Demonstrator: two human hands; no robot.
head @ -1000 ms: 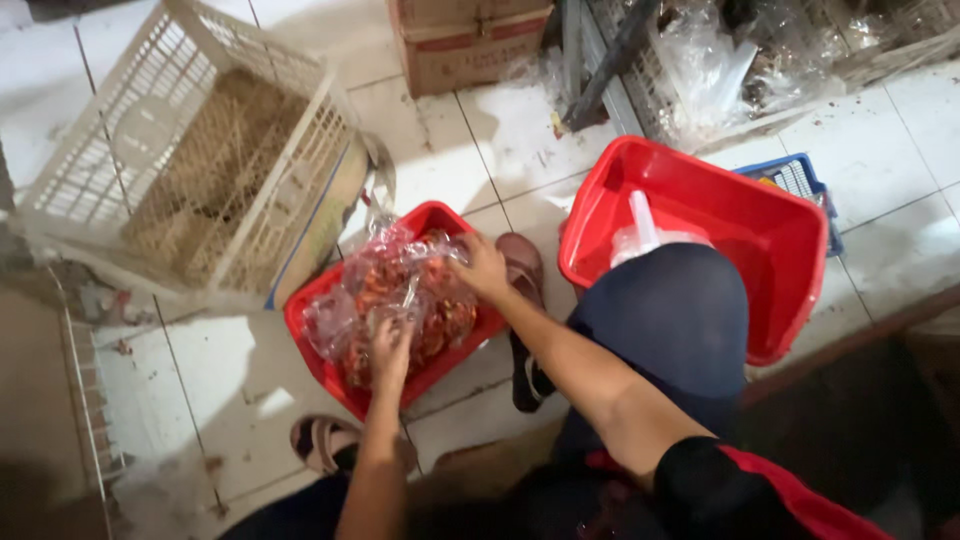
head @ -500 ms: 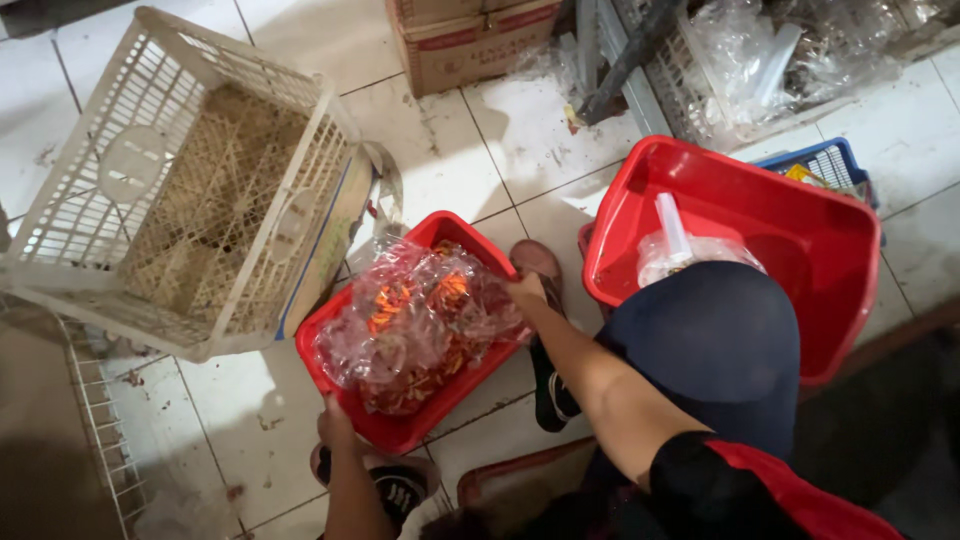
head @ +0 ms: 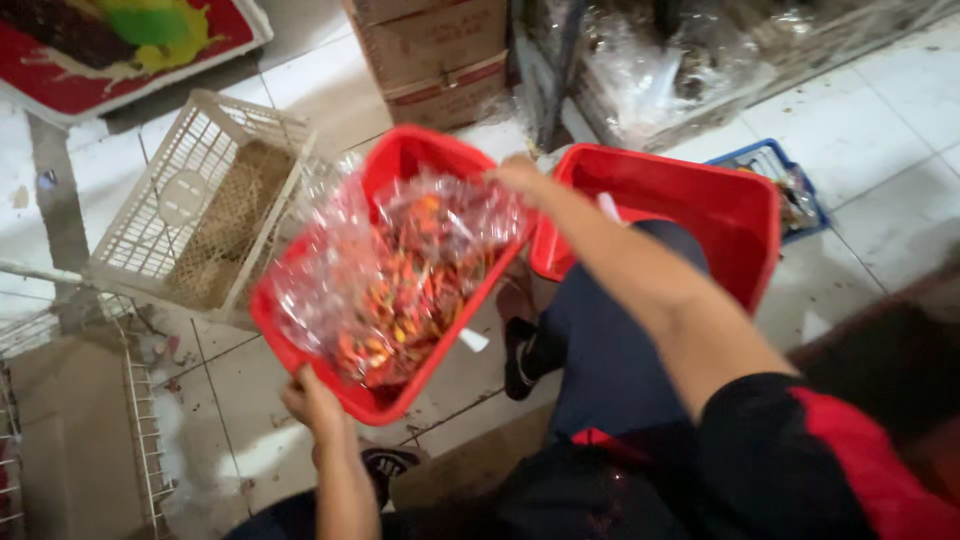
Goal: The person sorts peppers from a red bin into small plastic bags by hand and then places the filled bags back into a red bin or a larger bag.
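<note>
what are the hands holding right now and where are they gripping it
Both hold the red bin of clear bags: left hand on its near rim, right hand on the far rim.

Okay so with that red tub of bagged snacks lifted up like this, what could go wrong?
The red tub looks tilted and is held only at two edges, by the left hand and right hand, so it could tip or slip. The clear bags are heaped above the rim and might slide out onto the tiled floor.

White tiled floor (head: 880,130) with cream basket (head: 200,215), red tub (head: 700,200), cardboard box (head: 430,55).
</note>
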